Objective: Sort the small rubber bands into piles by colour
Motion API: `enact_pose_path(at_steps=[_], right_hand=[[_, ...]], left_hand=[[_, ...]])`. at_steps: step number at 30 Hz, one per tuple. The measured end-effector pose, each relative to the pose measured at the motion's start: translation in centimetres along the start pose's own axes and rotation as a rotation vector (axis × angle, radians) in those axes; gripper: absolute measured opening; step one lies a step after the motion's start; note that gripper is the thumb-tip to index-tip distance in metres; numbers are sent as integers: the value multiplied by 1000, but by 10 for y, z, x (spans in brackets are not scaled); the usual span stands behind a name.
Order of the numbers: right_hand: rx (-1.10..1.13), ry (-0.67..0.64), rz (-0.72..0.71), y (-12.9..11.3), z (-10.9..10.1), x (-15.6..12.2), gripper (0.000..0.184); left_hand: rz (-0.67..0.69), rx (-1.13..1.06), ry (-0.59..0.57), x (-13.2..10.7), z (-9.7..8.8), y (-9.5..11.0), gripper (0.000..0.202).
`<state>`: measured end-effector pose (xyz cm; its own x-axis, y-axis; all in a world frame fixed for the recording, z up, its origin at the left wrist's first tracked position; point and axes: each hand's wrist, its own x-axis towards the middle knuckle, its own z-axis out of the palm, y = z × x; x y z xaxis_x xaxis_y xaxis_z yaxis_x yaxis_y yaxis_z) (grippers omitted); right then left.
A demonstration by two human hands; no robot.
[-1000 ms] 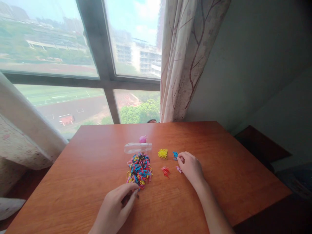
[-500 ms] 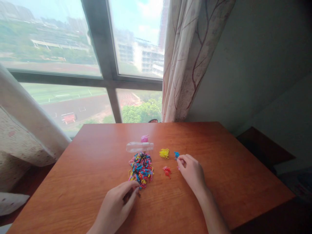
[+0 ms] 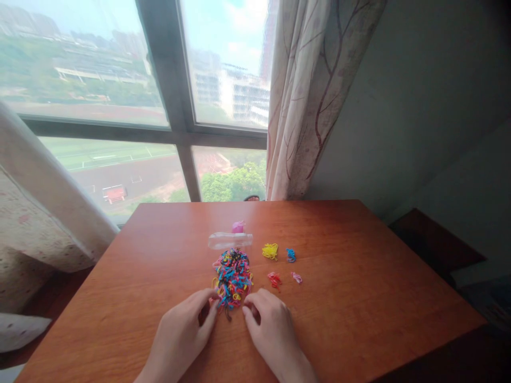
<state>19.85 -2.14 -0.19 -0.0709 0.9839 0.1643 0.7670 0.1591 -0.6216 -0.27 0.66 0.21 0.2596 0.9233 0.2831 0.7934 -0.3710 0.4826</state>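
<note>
A mixed pile of small coloured rubber bands lies on the brown table. At its lower left edge is my left hand, thumb and forefinger brought together against the bands. My right hand is at the lower right edge, fingertips pinched close to the pile. Whether either pinch has a band in it is too small to tell. To the right are separate little heaps: yellow bands, blue bands, red bands and a few pink bands.
Behind the pile lies a clear plastic bottle-shaped container on its side, with a pink object just beyond it. The table's far edge meets a window flanked by a patterned curtain. A dark wall stands on the right.
My right hand has moved left and nearer, from the blue and pink heaps to the mixed pile, uncovering the pink bands. My left hand has shifted slightly left at the pile's edge.
</note>
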Motion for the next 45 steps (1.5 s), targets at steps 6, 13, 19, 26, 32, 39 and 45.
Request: enact_pose_path(at_steps=[6, 13, 19, 26, 32, 39, 45], right_hand=[[25, 45, 34, -1, 4, 3, 14], [-4, 98, 17, -5, 8, 12, 13], [11, 120, -28, -6, 6, 11, 14], [92, 92, -51, -10, -3, 7, 12], [172, 71, -72, -19, -8, 3, 12], [259, 62, -93, -22, -9, 2, 12], [323, 58, -44, -19, -10, 3, 11]], left_hand=[[3, -1, -30, -2, -2, 0, 17], [33, -30, -84, -3, 1, 3, 17], [52, -33, -95, -3, 1, 5, 17], [92, -44, -27, -3, 0, 9, 16], [155, -103, -18, -5, 5, 9, 23], [187, -147, -67, -5, 3, 14, 19], [159, -159, -96, -5, 3, 13, 18]])
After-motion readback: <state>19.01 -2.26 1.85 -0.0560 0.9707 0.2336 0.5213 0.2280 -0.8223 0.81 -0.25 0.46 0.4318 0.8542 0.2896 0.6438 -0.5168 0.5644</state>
